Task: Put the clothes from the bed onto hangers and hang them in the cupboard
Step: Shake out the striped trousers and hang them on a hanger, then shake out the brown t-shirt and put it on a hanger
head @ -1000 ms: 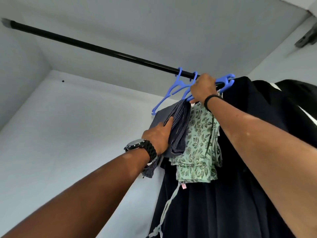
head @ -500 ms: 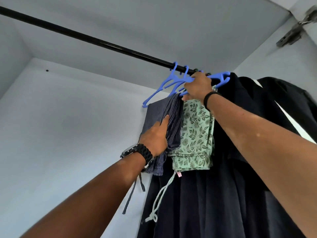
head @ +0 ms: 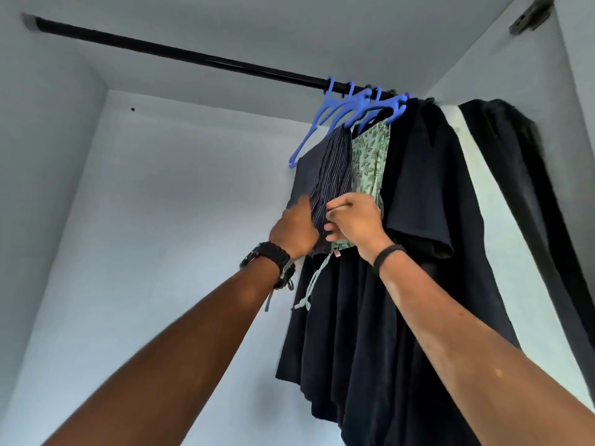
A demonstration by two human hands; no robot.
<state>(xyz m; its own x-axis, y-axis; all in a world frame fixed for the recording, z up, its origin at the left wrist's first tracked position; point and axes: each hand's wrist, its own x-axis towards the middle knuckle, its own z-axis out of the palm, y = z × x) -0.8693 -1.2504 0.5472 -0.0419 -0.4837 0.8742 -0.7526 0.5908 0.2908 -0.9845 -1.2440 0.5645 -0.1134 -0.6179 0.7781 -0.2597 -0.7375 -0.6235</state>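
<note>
The pale grey cupboard (head: 161,220) fills the view, seen from below, its back wall and ceiling bare. A black rail (head: 193,57) runs across it from the upper left corner toward the right, where the clothes are bunched. Largest of these is a dark navy garment (head: 370,333) hanging long and reaching lower than the others. To its right, apart from it and against the right wall, hangs another black garment (head: 515,156). A metal hinge (head: 528,14) shows at the top right corner.

Smaller pieces hang at the left of the bunch on blue plastic hangers (head: 351,106), several hooked side by side on the rail: a dark striped garment (head: 333,169) folded over one, and just beside it a light green leaf-print garment (head: 370,156), whose pale drawstring (head: 310,284) dangles below with a knot at the end (a small pink tag shows at its hem).

Both arms reach up in front of the clothes and cover their lower edges. The left hand (head: 294,230), wearing a black watch (head: 269,259), touches the striped cloth; whether it grasps it I cannot tell. The right hand (head: 354,220), a black band (head: 388,254) at its wrist, has its fingers curled, pinching cloth where the striped and green garments meet.
</note>
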